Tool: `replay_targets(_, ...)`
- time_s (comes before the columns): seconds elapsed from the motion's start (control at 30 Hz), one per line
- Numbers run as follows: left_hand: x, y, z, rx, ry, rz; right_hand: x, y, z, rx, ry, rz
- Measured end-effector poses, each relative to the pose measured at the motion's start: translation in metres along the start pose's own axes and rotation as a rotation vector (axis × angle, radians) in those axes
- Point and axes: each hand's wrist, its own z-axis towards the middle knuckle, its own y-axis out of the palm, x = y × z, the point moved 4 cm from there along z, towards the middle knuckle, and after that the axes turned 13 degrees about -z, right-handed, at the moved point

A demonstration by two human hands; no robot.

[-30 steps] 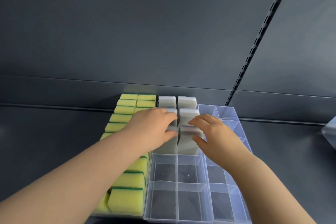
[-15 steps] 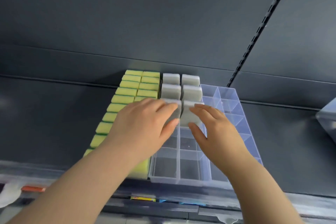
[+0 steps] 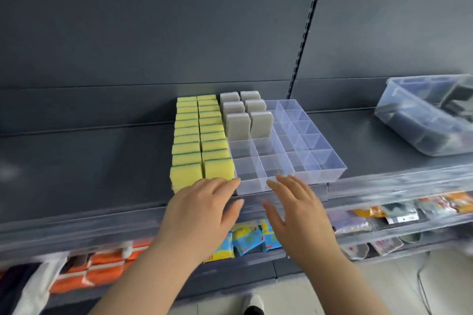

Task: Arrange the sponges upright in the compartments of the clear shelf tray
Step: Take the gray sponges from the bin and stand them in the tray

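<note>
A clear shelf tray [image 3: 330, 174] with several compartments sits on the dark shelf. Its two left columns are packed with yellow sponges [image 3: 189, 151] standing upright. Several grey sponges [image 3: 238, 125] stand upright in the back rows of the middle columns. The front middle compartments and the right columns hold nothing. My left hand [image 3: 202, 210] hovers in front of the tray's front edge with fingers spread and nothing in it. My right hand [image 3: 297, 210] hovers beside it, also open and holding nothing. Neither hand touches a sponge.
A clear plastic bin [image 3: 422, 115] with dark items stands at the right on the same shelf. A clear front rail [image 3: 384, 186] runs along the shelf edge. Below it lie blue-yellow packets [image 3: 250, 240], orange packs [image 3: 102, 268] and other packaged goods [image 3: 399, 215].
Both hands have let go of the front pair of grey sponges and drawn back toward me, past the tray's front edge. The view has pulled back and tilted down, showing the lower shelf.
</note>
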Motion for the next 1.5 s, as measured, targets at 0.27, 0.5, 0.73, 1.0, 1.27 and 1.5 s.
replay_targets(0.27,0.059,0.026,-0.003,-0.075,0.083,-0.048,0.062,-0.031,-0.078,-0.05,0.234,0.04)
replay_targets(0.5,0.15,0.082,0.051,-0.08,0.242,-0.081,0.175,-0.071,-0.112,-0.029,0.475,0.017)
replay_targets(0.73,0.285,0.14,0.15,0.018,0.413,-0.175,0.317,-0.145,-0.102,0.217,0.48,-0.077)
replay_targets(1.0,0.39,0.172,0.233,0.131,0.482,-0.253,0.442,-0.203,-0.059,0.301,0.341,-0.174)
replay_targets(1.27,0.411,0.231,0.313,0.118,0.422,-0.266,0.557,-0.191,0.003,0.248,0.339,-0.171)
replay_targets(1.5,0.408,0.317,0.405,-0.058,0.314,-0.172,0.664,-0.177,0.052,0.182,0.408,-0.135)
